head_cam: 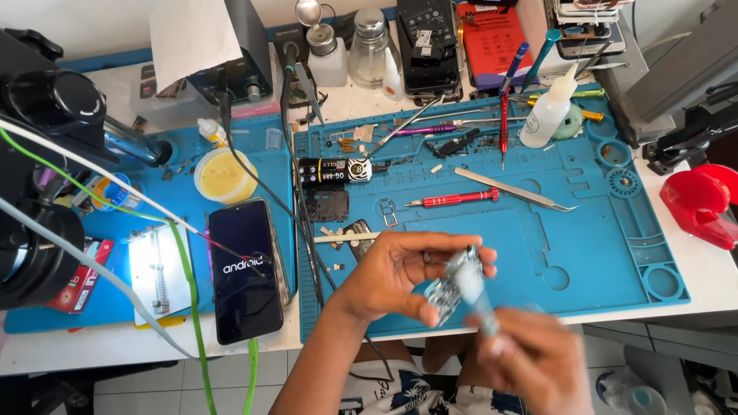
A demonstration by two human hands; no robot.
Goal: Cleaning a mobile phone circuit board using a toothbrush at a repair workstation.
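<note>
Circuit board [444, 290]: pinched in your left hand [392, 277] fingers above the blue mat's [592, 238] front edge. Right hand [530, 357]: blurred, fingers closed on a brush-like tool [478, 296] touching the board. Phone [246, 270] on counter: disassembled, reassembly outstanding.

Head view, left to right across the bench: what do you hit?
Black microscope body → silver clamp jig → powered-on smartphone → left hand holding a small circuit board → blurred right hand → blue repair mat → red tool.
</note>
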